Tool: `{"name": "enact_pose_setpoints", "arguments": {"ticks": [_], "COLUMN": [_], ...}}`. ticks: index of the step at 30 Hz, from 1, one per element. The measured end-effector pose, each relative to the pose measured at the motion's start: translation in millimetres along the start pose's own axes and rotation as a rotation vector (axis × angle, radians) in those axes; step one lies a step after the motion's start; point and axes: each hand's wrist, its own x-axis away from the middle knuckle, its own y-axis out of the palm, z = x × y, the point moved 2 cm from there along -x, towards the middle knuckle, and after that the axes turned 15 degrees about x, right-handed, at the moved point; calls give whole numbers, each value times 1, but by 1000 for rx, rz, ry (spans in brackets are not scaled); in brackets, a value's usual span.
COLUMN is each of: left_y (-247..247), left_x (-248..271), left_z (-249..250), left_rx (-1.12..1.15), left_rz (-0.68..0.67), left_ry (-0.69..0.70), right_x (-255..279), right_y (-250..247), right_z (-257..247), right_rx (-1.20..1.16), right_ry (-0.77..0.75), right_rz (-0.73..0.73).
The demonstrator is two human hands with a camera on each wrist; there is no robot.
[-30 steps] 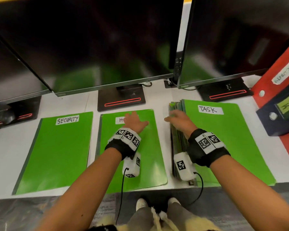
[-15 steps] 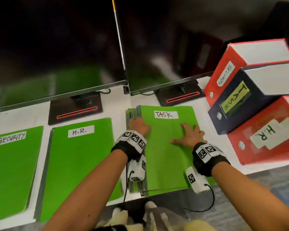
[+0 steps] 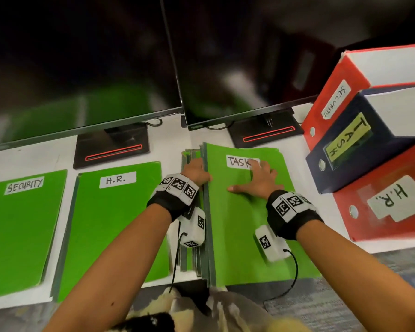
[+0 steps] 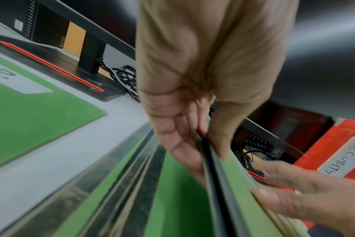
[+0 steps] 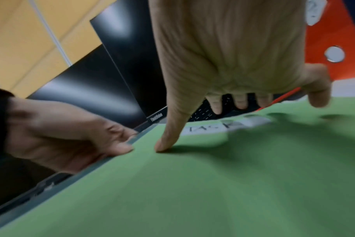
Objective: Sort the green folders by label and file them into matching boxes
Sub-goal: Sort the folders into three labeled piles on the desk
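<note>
- The TASK folders point(image 3: 244, 226) are lying stacked at the desk's point(image 3: 170, 142) right end, just beside the blue TASK box point(image 3: 359, 149).
- The left hand point(image 3: 197, 172) is pinching the stack's left spine edge, thumb on top and fingers underneath.
- The right hand point(image 3: 258, 182) is pressing flat on the top cover, fingers spread, gripping nothing.
- The folders are looking thin, bendy and slick, likely sliding apart; gripping the spine side with both hands seems safest.

Two dark monitors point(image 3: 82, 68) stand on a white desk point(image 3: 168, 140) above grey carpet point(image 3: 333, 307).
</note>
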Motion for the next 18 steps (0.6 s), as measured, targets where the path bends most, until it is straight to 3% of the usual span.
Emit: {"name": "enact_pose_setpoints", "arguments": {"ticks": [4,7,12,18], "left_y": [-1,-7,-16,-6], "left_x": [9,8,-17,-36], "left_z": [-18,-25,-7,3], "left_rx": [-47,-105,-312,-509], "left_rz": [-194,-232,149,247], "left_ry": [-136,-165,86,130], "right_x": [-13,-9,0,2], "right_y": [-10,0,14,21], "right_z": [-13,-18,-22,-19], "right_rx": [99,249,334,313], "right_ry": [-135,-205,-275,-299], "right_rz": [4,-52,-63,-29]}}
